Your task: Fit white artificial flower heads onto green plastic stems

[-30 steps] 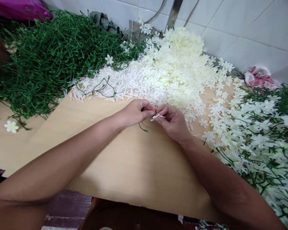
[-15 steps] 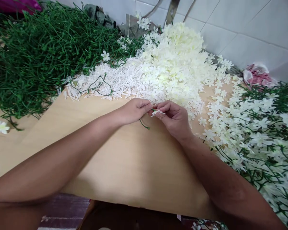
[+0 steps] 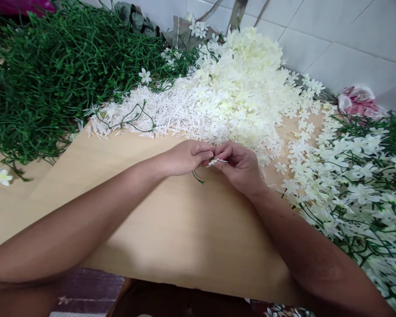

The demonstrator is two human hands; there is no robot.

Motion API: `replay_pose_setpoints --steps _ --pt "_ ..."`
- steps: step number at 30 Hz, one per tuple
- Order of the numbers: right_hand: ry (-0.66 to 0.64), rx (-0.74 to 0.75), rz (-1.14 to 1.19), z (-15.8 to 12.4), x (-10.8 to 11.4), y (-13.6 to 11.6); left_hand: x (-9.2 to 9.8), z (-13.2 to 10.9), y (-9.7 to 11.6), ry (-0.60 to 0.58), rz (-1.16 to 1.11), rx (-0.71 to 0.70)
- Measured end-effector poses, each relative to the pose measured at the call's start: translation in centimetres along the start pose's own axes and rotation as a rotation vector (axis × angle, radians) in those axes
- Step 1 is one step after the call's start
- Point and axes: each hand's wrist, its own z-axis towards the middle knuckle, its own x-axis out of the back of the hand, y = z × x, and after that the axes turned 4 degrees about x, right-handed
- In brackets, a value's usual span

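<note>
Over the middle of the board, my left hand [image 3: 189, 157] pinches a green plastic stem [image 3: 198, 178], whose lower end curves out below the fingers. My right hand [image 3: 239, 166] meets it fingertip to fingertip, closed on a small white artificial flower [image 3: 217, 162]. The flower lies against the right thumb and forefinger, close to the top of the stem. Where flower and stem meet is hidden by my fingers. Just beyond both hands lies a heap of thin white stamen-like pieces [image 3: 165, 105].
Green stems [image 3: 69, 75] are piled at the left. Loose cream-white petals [image 3: 244, 79] form a mound at the back, by the tiled wall [image 3: 350, 35]. Flowers on stems [image 3: 359, 193] fill the right side. A single flower [image 3: 1, 176] lies at far left on the tan board [image 3: 158, 229].
Both hands have shifted slightly nearer to me and stay pressed together. The left thumb has come closer to the flower, and less of the stem shows.
</note>
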Motion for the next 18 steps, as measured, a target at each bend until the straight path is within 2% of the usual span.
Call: replay_pose_setpoints --steps 5,11,18 --pt "-0.007 -0.007 -0.035 -0.02 -0.36 -0.07 -0.31 0.12 -0.44 0.023 0.026 0.000" --pt "0.012 -0.055 0.010 0.30 -0.15 -0.28 -0.20 -0.13 -0.29 0.009 -0.053 -0.009" --pt "0.003 -0.082 0.018 0.34 -0.06 0.09 -0.54 0.13 -0.96 0.037 0.070 -0.028"
